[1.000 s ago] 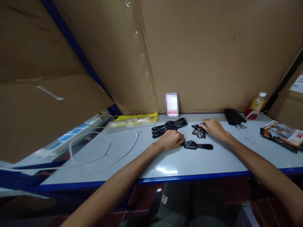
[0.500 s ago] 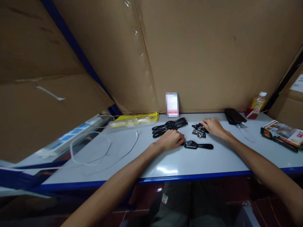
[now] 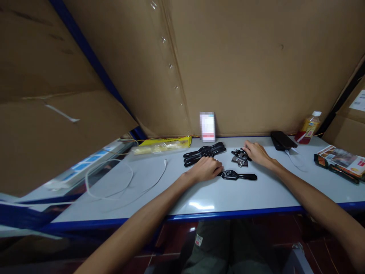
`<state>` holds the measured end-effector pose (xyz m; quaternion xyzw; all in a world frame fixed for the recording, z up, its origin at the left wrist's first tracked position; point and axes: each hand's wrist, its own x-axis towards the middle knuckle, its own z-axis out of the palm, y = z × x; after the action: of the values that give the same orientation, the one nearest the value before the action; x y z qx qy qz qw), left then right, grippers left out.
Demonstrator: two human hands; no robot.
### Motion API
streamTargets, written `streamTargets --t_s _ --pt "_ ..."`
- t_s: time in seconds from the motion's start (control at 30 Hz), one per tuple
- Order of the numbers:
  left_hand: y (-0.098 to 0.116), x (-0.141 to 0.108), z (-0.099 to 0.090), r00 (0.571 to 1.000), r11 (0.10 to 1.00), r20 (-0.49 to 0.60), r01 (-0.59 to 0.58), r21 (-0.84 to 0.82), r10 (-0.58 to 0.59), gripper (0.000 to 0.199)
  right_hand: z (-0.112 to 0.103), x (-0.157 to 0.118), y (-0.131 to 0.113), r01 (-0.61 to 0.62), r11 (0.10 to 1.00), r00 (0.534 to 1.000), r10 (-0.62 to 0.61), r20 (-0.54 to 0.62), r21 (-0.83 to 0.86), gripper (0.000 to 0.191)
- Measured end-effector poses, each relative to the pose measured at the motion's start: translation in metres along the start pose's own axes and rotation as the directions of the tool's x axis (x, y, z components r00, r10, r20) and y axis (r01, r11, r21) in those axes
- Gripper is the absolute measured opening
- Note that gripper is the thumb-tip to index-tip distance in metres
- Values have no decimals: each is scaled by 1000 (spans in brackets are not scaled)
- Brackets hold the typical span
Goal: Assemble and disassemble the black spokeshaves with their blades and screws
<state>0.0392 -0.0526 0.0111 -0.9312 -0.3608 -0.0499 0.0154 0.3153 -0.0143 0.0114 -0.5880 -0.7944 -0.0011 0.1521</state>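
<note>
My left hand (image 3: 207, 168) is closed around the left handle of a black spokeshave (image 3: 229, 174), which lies flat near the middle of the table; the fingers cover that handle. Just behind this hand, more black spokeshave bodies (image 3: 204, 151) lie side by side. On the right, my right hand (image 3: 256, 153) has its fingertips pinched at the edge of a small pile of metal parts (image 3: 240, 159), some dark and some silvery, one with a thumbscrew. What sits between those fingertips is too small to make out.
A phone (image 3: 207, 126) with a blurred screen leans on the cardboard wall at the back. A yellow packet (image 3: 162, 144) and a white cable (image 3: 155, 182) lie left. Rightward are a dark phone (image 3: 283, 140), a drink bottle (image 3: 308, 127) and printed packaging (image 3: 343, 161).
The fingers of my right hand have shifted slightly at the pile of metal parts. My left hand and the spokeshave stay where they were.
</note>
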Motion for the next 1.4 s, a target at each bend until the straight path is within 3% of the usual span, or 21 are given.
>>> streamTargets --t_s 0.47,0.97,1.17,1.4 --pt "2 1 -2 999 999 32 17 51 -19 36 6 2 2 66 996 997 -69 44 57 14" --pt "-1 1 2 1000 999 12 10 35 -10 40 2 2 -2 39 989 998 -45 39 140 15" --pt "-1 1 3 1000 999 20 15 44 -16 39 -5 4 9 -95 995 994 96 44 -12 25" --pt "0 1 1 1000 999 25 11 41 -12 37 -3 3 13 -119 989 989 125 75 -84 27"
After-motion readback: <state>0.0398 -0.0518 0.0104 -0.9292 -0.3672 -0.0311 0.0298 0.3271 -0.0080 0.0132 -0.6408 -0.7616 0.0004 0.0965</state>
